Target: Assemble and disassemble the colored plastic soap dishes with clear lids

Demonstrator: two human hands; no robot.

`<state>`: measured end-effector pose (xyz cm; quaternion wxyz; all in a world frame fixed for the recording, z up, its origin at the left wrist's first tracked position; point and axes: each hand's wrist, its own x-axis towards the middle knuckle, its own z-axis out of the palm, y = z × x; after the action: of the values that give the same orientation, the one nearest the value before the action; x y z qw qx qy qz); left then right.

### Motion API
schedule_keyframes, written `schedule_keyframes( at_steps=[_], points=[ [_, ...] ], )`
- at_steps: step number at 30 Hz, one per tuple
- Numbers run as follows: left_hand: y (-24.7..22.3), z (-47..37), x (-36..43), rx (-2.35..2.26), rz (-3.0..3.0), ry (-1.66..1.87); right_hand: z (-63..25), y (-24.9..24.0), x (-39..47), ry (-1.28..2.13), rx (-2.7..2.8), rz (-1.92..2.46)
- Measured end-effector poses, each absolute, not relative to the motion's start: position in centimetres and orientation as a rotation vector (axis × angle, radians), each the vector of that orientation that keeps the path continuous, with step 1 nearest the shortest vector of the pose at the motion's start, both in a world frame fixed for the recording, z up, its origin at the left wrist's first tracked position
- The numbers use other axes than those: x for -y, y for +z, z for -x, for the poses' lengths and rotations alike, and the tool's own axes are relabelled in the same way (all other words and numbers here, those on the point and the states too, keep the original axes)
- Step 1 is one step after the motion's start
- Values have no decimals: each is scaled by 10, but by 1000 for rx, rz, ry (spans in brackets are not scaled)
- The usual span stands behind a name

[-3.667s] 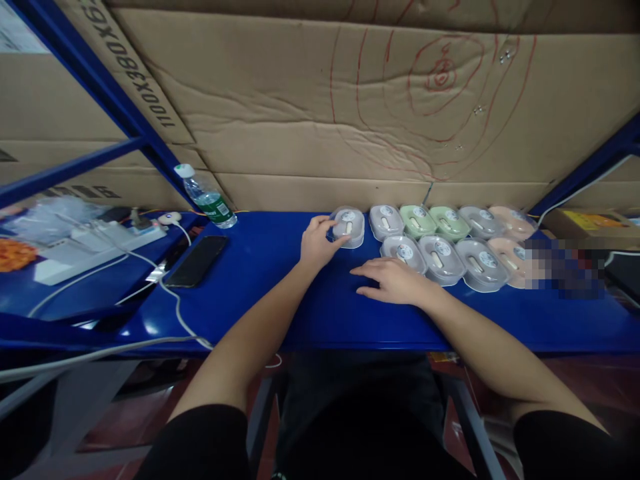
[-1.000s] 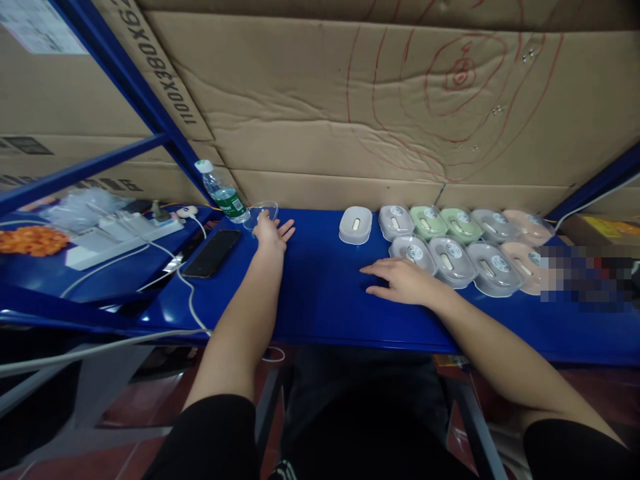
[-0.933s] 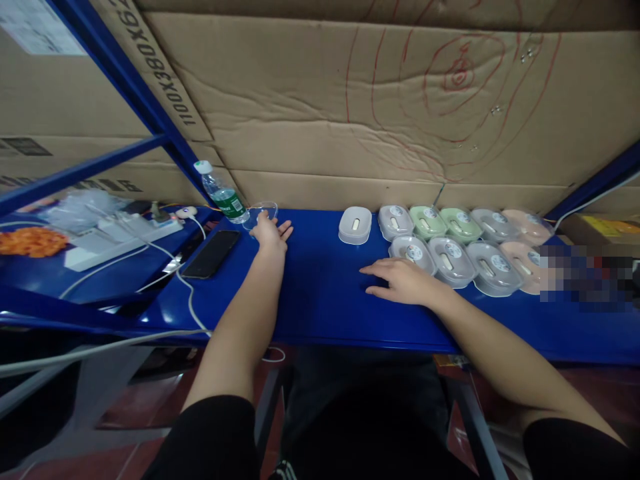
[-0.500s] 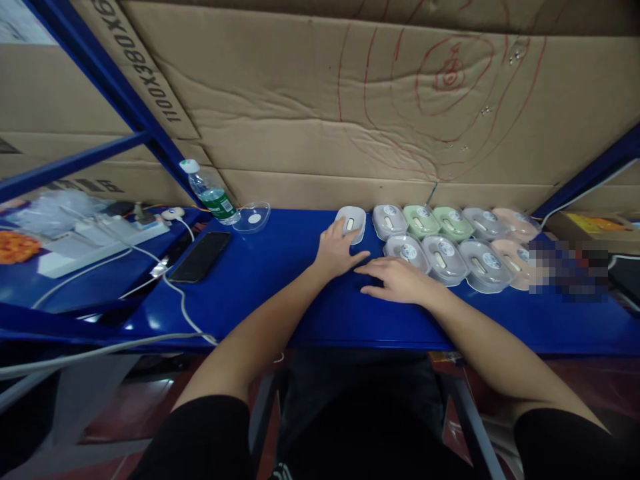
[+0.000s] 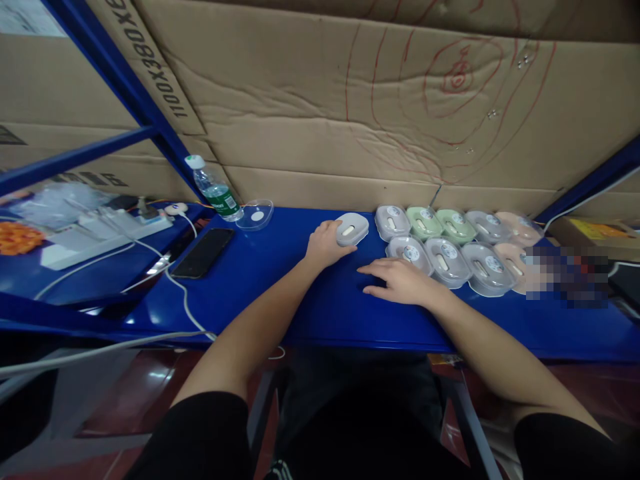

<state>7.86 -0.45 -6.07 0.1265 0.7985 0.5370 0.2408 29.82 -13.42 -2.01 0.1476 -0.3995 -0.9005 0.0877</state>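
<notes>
My left hand [image 5: 324,245] grips a small grey rounded plastic box [image 5: 353,231] by its left side, thumb along the front. A white oblong piece sits in the top of this box, and no clear cover shows over it. My right hand [image 5: 400,279] holds nothing; its fingers are apart, low over the blue table [image 5: 280,300]. Just beyond the right hand stands a similar grey box [image 5: 410,253] with a clear cover and a round sticker. More such boxes, including a green box [image 5: 456,227] and a peach box [image 5: 520,228], stand in two rows to the right.
At the back left, a clear lid [image 5: 256,215] with a white round sticker lies beside a water bottle [image 5: 220,193]. Nearer is a black phone [image 5: 204,253]. A power strip [image 5: 100,239] and white cables are further left. A cardboard wall [image 5: 280,93] rises behind the table.
My left hand has closed on the grey box's left side, where before it lay over the box with fingers spread. The box appears slightly tilted now. My right hand has barely moved.
</notes>
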Motion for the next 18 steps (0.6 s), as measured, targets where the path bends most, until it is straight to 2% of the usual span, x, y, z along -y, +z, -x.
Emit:
schedule_keyframes(
  at_steps=[8, 18],
  points=[
    [-52, -75, 8, -1523, -2145, 1015, -298, -19, 135, 249, 2586, 1131],
    [-44, -72, 9, -1638, -2006, 1010, -298, -17, 135, 260, 2597, 1143]
  ],
)
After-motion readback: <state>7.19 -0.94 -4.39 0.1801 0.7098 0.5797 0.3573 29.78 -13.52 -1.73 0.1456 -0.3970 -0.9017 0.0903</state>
